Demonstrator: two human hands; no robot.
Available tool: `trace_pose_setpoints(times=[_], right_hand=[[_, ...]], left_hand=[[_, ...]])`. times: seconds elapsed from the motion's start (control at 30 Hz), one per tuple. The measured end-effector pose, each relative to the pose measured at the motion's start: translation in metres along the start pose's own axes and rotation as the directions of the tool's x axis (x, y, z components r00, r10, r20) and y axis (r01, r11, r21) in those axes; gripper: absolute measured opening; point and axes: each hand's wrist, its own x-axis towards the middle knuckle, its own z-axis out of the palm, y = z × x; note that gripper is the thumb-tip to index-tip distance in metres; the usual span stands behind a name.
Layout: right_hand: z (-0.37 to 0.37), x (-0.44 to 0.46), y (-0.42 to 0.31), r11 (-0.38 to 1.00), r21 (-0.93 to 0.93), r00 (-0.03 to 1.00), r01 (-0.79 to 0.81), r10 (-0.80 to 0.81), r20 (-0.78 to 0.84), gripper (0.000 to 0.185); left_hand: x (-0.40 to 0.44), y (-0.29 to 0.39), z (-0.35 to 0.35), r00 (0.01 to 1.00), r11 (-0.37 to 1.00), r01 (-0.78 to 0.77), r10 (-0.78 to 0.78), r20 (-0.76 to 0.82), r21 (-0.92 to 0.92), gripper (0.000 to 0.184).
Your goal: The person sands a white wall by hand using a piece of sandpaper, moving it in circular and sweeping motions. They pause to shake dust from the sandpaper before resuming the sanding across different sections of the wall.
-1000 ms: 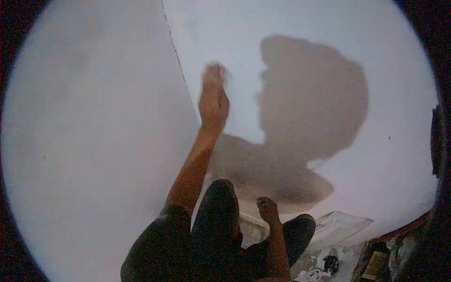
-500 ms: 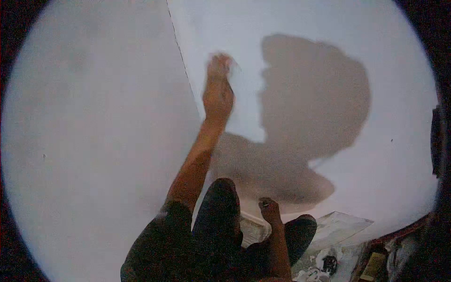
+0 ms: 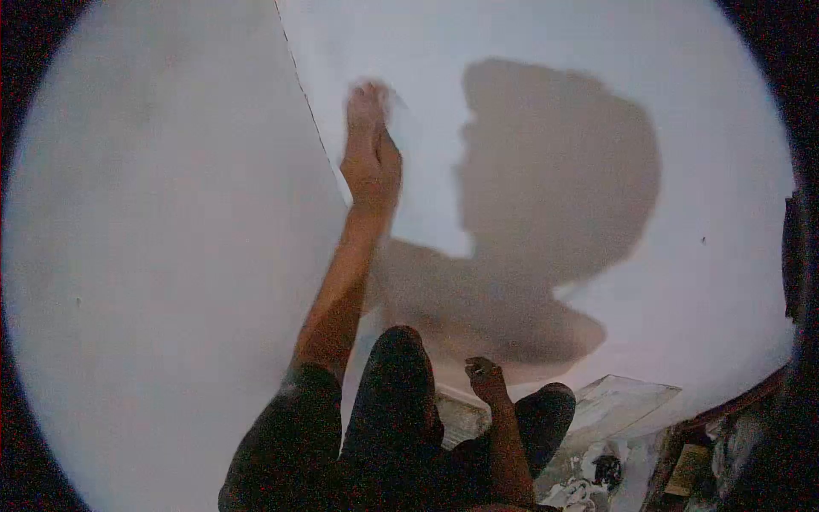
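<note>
My left hand [image 3: 369, 141] is raised against the pale wall [image 3: 418, 179], close to the thin dark line [image 3: 300, 90] where two wall surfaces meet. Its fingers are pressed together and blurred by motion; a faint thin edge shows beside the fingertips, too smeared to name. Lower down, between my bent knees, my right hand [image 3: 485, 378] hangs with curled fingers. Whatever is in it, if anything, is too dark to make out.
A large head-and-shoulder shadow [image 3: 563, 171] falls on the wall. Near my right knee [image 3: 546, 422] lie a clear, whitish flat sheet [image 3: 627, 401], white-smeared clutter [image 3: 580, 491], a round dark thing [image 3: 606, 470] and a yellowish block [image 3: 689, 469].
My left hand has moved a little up and to the left along the wall. My right hand stays almost where it was. The view has shifted slightly.
</note>
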Motion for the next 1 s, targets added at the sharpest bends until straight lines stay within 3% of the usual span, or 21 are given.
trace_pose_setpoints(times=[0.07, 0.13, 0.17, 0.23, 0.27, 0.3, 0.37, 0.43, 0.47, 0.5, 0.53, 0.57, 0.63, 0.67, 0.7, 0.77, 0.8, 0.87, 0.9, 1.0], right_hand=[[0.003, -0.004, 0.003, 0.998, -0.054, 1.0, -0.022, 0.022, -0.007, 0.019], [0.016, -0.006, 0.022, 0.944, -0.285, 0.98, 0.168, -0.192, -0.059, 0.019], [0.009, 0.0, 0.013, 0.944, -0.283, 0.98, 0.169, -0.193, -0.058, 0.019], [-0.001, 0.011, -0.006, 0.993, 0.09, 0.994, -0.075, 0.082, -0.079, 0.018], [0.0, 0.012, -0.003, 0.994, 0.086, 0.993, -0.069, 0.077, -0.089, 0.018], [0.001, 0.011, 0.0, 0.999, 0.034, 0.997, -0.004, 0.006, -0.071, 0.019], [0.001, 0.012, -0.004, 0.998, -0.018, 0.997, 0.061, -0.062, -0.056, 0.019], [-0.001, 0.006, -0.009, 0.992, 0.038, 0.992, -0.12, 0.121, -0.026, 0.018], [0.0, 0.006, -0.007, 0.991, 0.038, 0.992, -0.124, 0.125, -0.022, 0.018], [0.003, 0.005, 0.002, 1.0, -0.017, 0.998, -0.019, 0.018, -0.054, 0.018], [0.006, 0.001, 0.008, 0.994, -0.071, 0.993, 0.084, -0.089, -0.079, 0.018], [0.004, 0.0, 0.009, 0.995, -0.064, 0.994, 0.076, -0.081, -0.072, 0.018], [0.001, 0.0, 0.011, 0.999, -0.032, 0.999, 0.032, -0.032, -0.008, 0.017], [0.002, 0.001, 0.013, 0.988, -0.125, 0.995, 0.095, -0.099, -0.026, 0.017], [0.005, -0.001, 0.012, 0.988, -0.123, 0.995, 0.092, -0.096, -0.028, 0.017], [0.002, 0.007, 0.008, 0.95, -0.309, 0.997, 0.054, -0.032, 0.075, 0.017], [0.001, 0.007, 0.006, 0.948, -0.314, 0.998, 0.051, -0.035, 0.057, 0.017], [0.005, -0.001, 0.006, 0.915, -0.361, 0.961, 0.183, -0.243, -0.129, 0.016], [0.007, -0.001, 0.01, 0.916, -0.362, 0.961, 0.174, -0.238, -0.139, 0.016], [0.007, -0.006, 0.017, 0.919, -0.309, 0.968, 0.245, -0.248, 0.029, 0.017]], left_hand=[[0.05, 0.007, -0.001, 0.997, 0.997, 0.032, -0.037, -0.068, -0.068, 0.04], [0.044, 0.01, 0.003, 0.998, 0.998, -0.032, 0.03, -0.047, -0.05, 0.04], [0.052, 0.012, 0.01, 0.995, 0.995, -0.097, 0.096, -0.037, -0.029, 0.04], [0.01, 0.02, 0.011, 0.988, 0.994, -0.097, 0.09, 0.126, 0.056, 0.047], [-0.028, 0.024, 0.008, 0.97, 0.984, -0.176, 0.171, 0.173, 0.015, 0.05], [-0.077, 0.011, 0.013, 0.961, 0.994, -0.111, 0.109, 0.254, -0.006, 0.051], [-0.1, 0.004, 0.002, 0.936, 0.979, -0.204, 0.201, 0.29, -0.021, 0.049], [-0.104, -0.016, 0.006, 0.916, 0.926, -0.334, 0.275, 0.293, 0.174, 0.045], [-0.075, -0.019, 0.002, 0.949, 0.953, -0.272, 0.243, 0.201, 0.133, 0.043], [-0.037, -0.012, 0.001, 0.973, 0.973, -0.212, 0.202, 0.113, 0.087, 0.041], [0.002, 0.0, 0.001, 0.995, 0.995, -0.092, 0.091, 0.029, 0.038, 0.041], [0.032, 0.009, 0.003, 0.998, 0.999, 0.026, -0.027, -0.05, -0.019, 0.04], [0.054, 0.014, 0.01, 0.998, 1.0, 0.011, -0.011, -0.061, -0.011, 0.04], [0.056, 0.017, 0.012, 0.996, 1.0, -0.009, 0.008, -0.086, -0.008, 0.04], [0.042, 0.021, 0.011, 0.998, 0.998, -0.05, 0.051, -0.033, 0.036, 0.04], [-0.013, 0.027, 0.005, 0.995, 0.995, -0.091, 0.089, 0.034, 0.05, 0.04], [-0.049, 0.023, 0.004, 0.995, 0.996, -0.088, 0.087, 0.056, 0.018, 0.04], [-0.122, -0.004, 0.004, 0.982, 0.991, -0.128, 0.12, 0.147, 0.047, 0.041], [-0.116, -0.005, 0.003, 0.981, 0.99, -0.133, 0.126, 0.148, 0.036, 0.041], [-0.061, 0.006, -0.003, 0.99, 0.985, -0.115, 0.103, 0.097, 0.128, 0.043]])
